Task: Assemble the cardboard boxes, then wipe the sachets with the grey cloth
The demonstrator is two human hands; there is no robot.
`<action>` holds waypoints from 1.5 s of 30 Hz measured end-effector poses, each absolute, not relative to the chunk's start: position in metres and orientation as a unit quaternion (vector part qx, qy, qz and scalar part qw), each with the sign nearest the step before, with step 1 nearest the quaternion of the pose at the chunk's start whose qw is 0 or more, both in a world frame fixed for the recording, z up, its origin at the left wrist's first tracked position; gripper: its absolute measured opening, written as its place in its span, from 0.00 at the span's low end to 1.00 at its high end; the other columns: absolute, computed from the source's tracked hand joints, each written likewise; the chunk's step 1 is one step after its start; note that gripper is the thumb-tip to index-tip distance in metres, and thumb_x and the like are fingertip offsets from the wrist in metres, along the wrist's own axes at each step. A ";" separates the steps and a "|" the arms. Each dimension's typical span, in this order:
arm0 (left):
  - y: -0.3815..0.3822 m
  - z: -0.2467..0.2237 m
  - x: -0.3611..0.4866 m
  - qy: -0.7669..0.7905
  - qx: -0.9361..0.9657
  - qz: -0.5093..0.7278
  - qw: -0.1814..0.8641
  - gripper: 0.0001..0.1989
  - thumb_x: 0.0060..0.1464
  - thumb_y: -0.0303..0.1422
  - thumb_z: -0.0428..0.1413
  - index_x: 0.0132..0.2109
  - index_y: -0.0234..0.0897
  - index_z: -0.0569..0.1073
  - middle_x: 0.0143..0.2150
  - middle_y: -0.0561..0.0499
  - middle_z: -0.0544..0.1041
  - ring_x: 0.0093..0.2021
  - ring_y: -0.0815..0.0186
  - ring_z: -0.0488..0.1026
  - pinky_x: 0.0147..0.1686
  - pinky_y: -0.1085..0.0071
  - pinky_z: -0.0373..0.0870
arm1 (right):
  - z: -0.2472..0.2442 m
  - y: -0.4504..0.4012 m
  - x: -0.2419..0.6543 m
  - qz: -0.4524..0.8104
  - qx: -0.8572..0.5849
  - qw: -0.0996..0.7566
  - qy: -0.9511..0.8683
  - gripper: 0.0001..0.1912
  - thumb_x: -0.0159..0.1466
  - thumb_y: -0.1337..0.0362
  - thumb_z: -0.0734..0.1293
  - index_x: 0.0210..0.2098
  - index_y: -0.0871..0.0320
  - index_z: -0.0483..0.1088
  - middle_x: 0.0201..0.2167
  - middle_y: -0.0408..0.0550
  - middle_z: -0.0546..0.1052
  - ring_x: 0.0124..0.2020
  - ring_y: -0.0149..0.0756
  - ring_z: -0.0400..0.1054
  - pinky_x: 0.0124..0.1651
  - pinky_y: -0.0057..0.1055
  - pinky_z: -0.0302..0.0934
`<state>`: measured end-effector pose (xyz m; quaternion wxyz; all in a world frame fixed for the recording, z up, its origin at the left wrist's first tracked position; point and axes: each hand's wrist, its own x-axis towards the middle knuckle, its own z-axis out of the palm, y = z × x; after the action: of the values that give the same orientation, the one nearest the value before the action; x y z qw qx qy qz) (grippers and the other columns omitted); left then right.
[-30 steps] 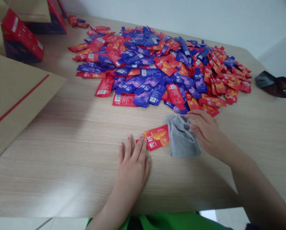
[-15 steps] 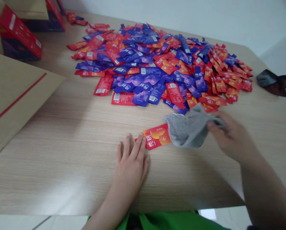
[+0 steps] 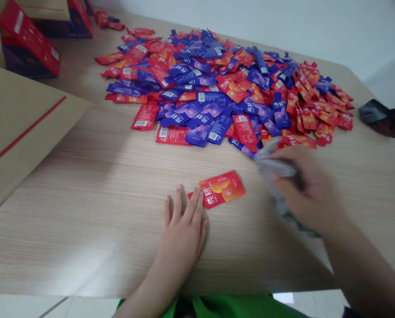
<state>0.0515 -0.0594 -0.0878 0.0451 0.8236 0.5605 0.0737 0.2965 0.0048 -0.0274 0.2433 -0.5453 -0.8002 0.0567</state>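
A single red and orange packet (image 3: 224,189) lies flat on the wooden table (image 3: 118,229). The fingertips of my left hand (image 3: 182,225) rest on its left end, with the fingers spread. To the right of the packet, my right hand (image 3: 305,190) is closed round a crumpled grey cloth (image 3: 272,170), held near the lower edge of the heap; hand and cloth are blurred by motion. Behind them lies a wide heap of red and purple packets (image 3: 210,95).
At the left, an open cardboard flap with a red stripe (image 3: 28,119) reaches over the table. Red and purple boxes (image 3: 28,48) stand at the back left. A dark, shiny object (image 3: 383,118) lies at the right, and a white wall rises behind.
The grey cloth has come off the packet's right end and is bunched in my right hand. The whole packet face now shows. My left hand stays on the packet.
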 end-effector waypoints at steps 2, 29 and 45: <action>-0.063 -0.089 0.051 0.561 0.823 0.083 0.041 0.28 0.66 0.42 0.42 0.69 0.38 0.59 0.71 0.54 0.58 0.70 0.43 0.51 0.63 0.42 0.58 | -0.048 0.002 0.282 0.056 -0.520 0.192 -0.831 0.20 0.66 0.58 0.63 0.57 0.54 0.67 0.53 0.58 0.68 0.53 0.54 0.64 0.52 0.54 0.63; -0.062 -0.084 0.050 0.576 0.810 0.080 0.081 0.26 0.66 0.44 0.44 0.67 0.46 0.61 0.70 0.56 0.59 0.70 0.46 0.53 0.63 0.44 0.56 | -0.083 -0.006 0.256 -0.032 -0.529 0.089 -0.843 0.27 0.62 0.73 0.60 0.60 0.57 0.68 0.56 0.57 0.69 0.43 0.47 0.62 0.46 0.47 0.61; -0.061 -0.083 0.050 0.574 0.811 0.075 0.085 0.25 0.66 0.44 0.44 0.65 0.45 0.65 0.68 0.54 0.64 0.69 0.45 0.54 0.62 0.43 0.56 | -0.078 0.003 0.212 -0.001 -0.478 0.099 -0.873 0.22 0.69 0.58 0.58 0.60 0.57 0.67 0.57 0.58 0.69 0.46 0.49 0.62 0.47 0.47 0.57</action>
<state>0.0503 -0.0613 -0.0832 0.0853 0.8109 0.5741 0.0748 0.2123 0.0031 -0.0782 0.0989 -0.4784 -0.8726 -0.0006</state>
